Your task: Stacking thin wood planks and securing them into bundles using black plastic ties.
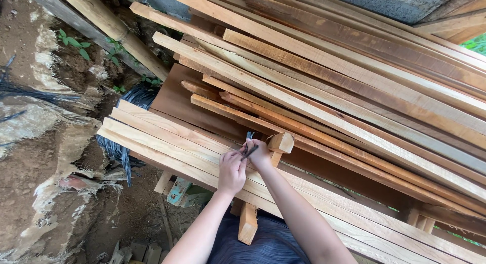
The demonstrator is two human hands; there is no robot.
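Observation:
My left hand (231, 171) and my right hand (259, 153) meet over a stack of pale wooden planks (167, 137). Together they pinch a thin dark strip, a cord or band (249, 150), that rises between the planks. The fingers of both hands are closed around it. Just right of my right hand a short wooden block (280, 142) stands on end against the planks. My forearms reach up from the bottom of the view.
A large pile of long sawn boards (354, 82) slopes across the right and top. A dark woven sheet (132, 99) hangs at the left end of the planks. Bare earth, torn sacking (55, 142) and small weeds lie at left. A wooden stake (247, 222) stands below.

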